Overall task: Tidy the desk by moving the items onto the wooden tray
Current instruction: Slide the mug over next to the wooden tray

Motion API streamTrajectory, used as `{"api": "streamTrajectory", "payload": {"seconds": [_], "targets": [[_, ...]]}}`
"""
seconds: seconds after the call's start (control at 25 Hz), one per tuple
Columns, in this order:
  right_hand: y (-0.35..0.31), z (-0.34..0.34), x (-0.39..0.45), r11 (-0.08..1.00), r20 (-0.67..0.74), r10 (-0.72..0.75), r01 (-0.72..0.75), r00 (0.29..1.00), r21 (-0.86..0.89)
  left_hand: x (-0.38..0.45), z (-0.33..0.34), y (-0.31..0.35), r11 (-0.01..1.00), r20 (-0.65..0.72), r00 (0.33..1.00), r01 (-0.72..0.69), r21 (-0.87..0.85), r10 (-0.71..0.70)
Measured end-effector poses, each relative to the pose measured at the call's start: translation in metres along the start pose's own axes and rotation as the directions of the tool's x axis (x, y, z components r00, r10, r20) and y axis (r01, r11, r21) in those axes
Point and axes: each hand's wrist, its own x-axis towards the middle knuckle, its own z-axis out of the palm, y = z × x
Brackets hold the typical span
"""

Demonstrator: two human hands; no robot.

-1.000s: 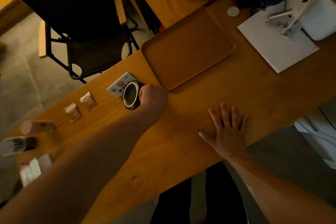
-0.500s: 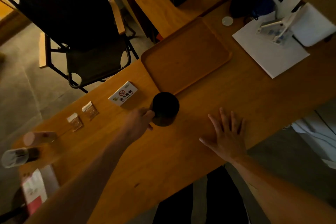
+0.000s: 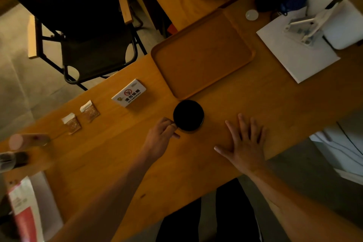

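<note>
A black mug [image 3: 188, 115] hangs just above the desk, in front of the near edge of the wooden tray [image 3: 243, 55], which has nothing in it. My left hand [image 3: 161, 137] grips the mug by its handle on the left side. My right hand [image 3: 243, 143] lies flat on the desk with fingers spread, to the right of the mug. A white no-smoking sign [image 3: 129, 93] rests left of the tray. Two small sachets [image 3: 89, 111] [image 3: 71, 123] lie further left.
A pink-capped tube [image 3: 27, 140] and a glass [image 3: 11, 160] sit at the desk's left end, near a red and white packet [image 3: 25, 208]. White paper [image 3: 298, 53] with a white stand [image 3: 308, 27] lies right of the tray. A black folding chair [image 3: 82, 25] stands behind the desk.
My left hand picked the mug up from beside the sign and carried it right, to in front of the tray's near edge. My right hand stayed flat on the desk.
</note>
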Motion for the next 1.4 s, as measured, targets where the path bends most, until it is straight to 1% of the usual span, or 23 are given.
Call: {"api": "streamTrajectory", "payload": {"seconds": [0.24,0.4,0.52,0.64,0.76,0.8,0.88,0.96,1.08,1.2,1.4], "targets": [[0.000,-0.003,0.000,1.000,0.025,0.004,-0.004,1.000,0.001,0.006,0.007,-0.002,0.999,-0.001,0.999,0.032,-0.014,-0.032],[0.000,-0.003,0.000,1.000,0.036,0.007,-0.007,0.999,-0.009,0.006,0.011,-0.008,0.999,0.001,1.000,0.017,-0.041,-0.017],[0.001,-0.002,0.000,1.000,0.046,0.011,-0.011,0.999,-0.002,0.006,0.011,-0.013,1.000,-0.004,1.000,0.006,0.007,-0.006],[-0.001,-0.003,0.000,1.000,0.060,0.013,-0.014,0.998,0.007,0.005,0.010,-0.012,0.993,-0.023,0.999,0.029,0.111,-0.026],[0.002,-0.009,0.002,0.995,0.063,0.088,-0.091,0.994,0.040,0.004,0.008,-0.011,0.973,-0.048,0.995,0.099,0.210,-0.091],[0.007,-0.012,0.006,0.989,0.067,0.129,-0.133,0.989,0.059,0.003,0.006,-0.011,0.971,-0.043,0.991,0.135,0.197,-0.129],[0.024,-0.022,0.018,0.969,0.092,0.206,-0.216,0.974,0.120,0.002,0.004,-0.012,0.973,-0.001,0.979,0.201,0.116,-0.202],[0.041,-0.030,0.031,0.944,0.135,0.260,-0.281,0.956,0.172,0.002,0.001,-0.013,0.971,0.021,0.973,0.227,0.080,-0.230],[0.052,-0.039,0.045,0.926,0.250,0.252,-0.308,0.935,0.218,0.006,-0.001,-0.011,0.972,0.049,0.973,0.220,0.078,-0.224],[0.051,-0.042,0.048,0.922,0.317,0.221,-0.304,0.922,0.241,0.009,-0.005,-0.009,0.971,0.067,0.973,0.214,0.104,-0.221],[0.052,-0.044,0.046,0.909,0.279,0.242,-0.318,0.929,0.268,0.021,0.007,0.009,0.976,0.098,0.977,0.178,0.124,-0.191]]}}
